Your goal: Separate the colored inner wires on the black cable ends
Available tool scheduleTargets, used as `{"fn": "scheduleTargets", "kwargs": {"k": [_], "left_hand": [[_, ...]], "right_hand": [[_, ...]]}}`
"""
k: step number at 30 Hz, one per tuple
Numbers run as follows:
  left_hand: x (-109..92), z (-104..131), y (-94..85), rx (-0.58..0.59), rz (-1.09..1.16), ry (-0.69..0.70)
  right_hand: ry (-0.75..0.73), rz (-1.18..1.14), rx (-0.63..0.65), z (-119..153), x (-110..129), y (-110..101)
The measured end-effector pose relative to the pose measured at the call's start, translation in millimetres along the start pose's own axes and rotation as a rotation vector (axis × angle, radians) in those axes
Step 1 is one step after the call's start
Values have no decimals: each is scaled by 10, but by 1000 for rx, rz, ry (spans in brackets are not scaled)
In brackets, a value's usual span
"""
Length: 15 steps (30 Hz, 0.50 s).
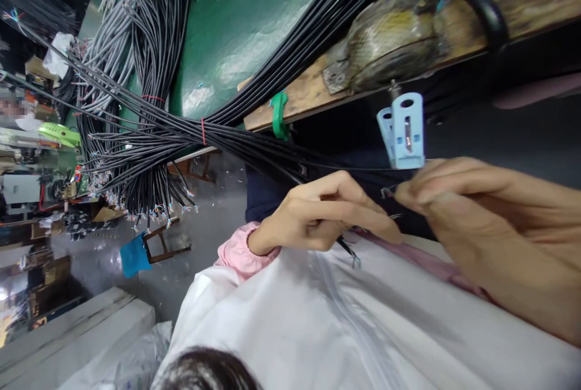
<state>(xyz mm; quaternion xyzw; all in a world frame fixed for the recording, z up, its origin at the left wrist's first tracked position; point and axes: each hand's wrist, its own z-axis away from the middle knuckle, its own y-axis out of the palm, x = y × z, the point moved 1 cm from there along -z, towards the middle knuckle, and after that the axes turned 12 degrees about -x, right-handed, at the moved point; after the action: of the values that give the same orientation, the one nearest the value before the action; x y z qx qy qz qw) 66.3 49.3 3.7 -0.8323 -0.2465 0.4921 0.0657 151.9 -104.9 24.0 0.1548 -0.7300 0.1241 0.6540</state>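
Observation:
My left hand [327,208], in a pink cuff, is closed round a black cable [347,247]. The cable's stripped end, with fine coloured wires, sticks out below the fingers. Close by on the right, my right hand [490,214] pinches thumb and fingertips together. Thin wire ends [387,192] show right at those fingertips, but what lies between them is hidden. Just above the right fingertips hangs a light blue clothes peg [408,129], on the metal tip of a grimy, tape-wrapped device [390,45]. A red-banded bundle of black cables [204,131] runs toward my left hand.
The device sits on a wooden board [304,96] with a green clamp [280,114] at its edge. More black and grey cable bundles [158,45] lie on the green tabletop [227,33]. A stool with a blue seat [135,255] stands on the floor beyond.

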Motion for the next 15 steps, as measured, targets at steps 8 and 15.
{"fn": "scheduleTargets", "kwargs": {"k": [8, 15], "left_hand": [[95, 93, 90, -107, 34, 4], [-92, -99, -60, 91, -182, -111]], "right_hand": [[-559, 275, 31, 53, 54, 15], [-758, 473, 6, 6, 55, 13]]}}
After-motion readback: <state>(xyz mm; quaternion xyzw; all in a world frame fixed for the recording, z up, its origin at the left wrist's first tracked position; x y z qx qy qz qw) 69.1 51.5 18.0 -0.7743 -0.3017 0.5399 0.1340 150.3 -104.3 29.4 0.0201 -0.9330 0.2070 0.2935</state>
